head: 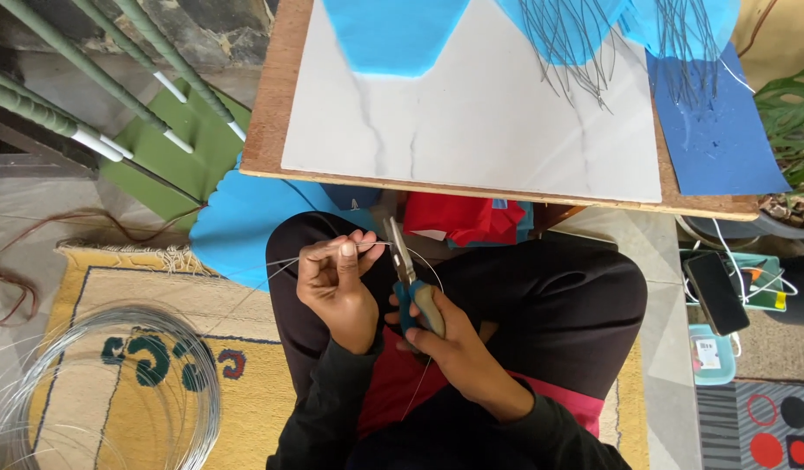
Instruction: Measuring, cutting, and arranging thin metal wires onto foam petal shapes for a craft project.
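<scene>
Head view, looking down at your lap; you sit cross-legged by a low board (472, 113).

Hands: L hand (337, 292) pinched on a thin wire (284, 261), thumb + fingers closed on it near the free end. R hand (445, 335) wrapped round the pliers (411, 278), blue/grey handles in the palm, nose pointing up toward the L fingertips. Hands close together, almost touching. Can't tell if the nose actually grips the wire; too thin to see there.

Wire: runs from L pinch out to your left, toward the coil (106, 392) on the yellow rug (245, 374). Another stretch loops past the pliers and trails down over your lap.

Risks, as judged:
- Nose sits just beside L fingertips. If you squeeze w/o checking, you nip skin, not wire.
- Free end is short. A cut or bend there can flick the offcut up at your face; it's springy stock.
- Wire to the coil looks slack-ish. A tug may drag or spring the coil loops into a tangle.
- Loop over the lap can snag on cloth and pull the pinch loose mid-squeeze.
- Cut wire pieces (567, 43) on the board lie near the blue sheet (393, 30) edge; a knee bump on the board could scatter them.
</scene>
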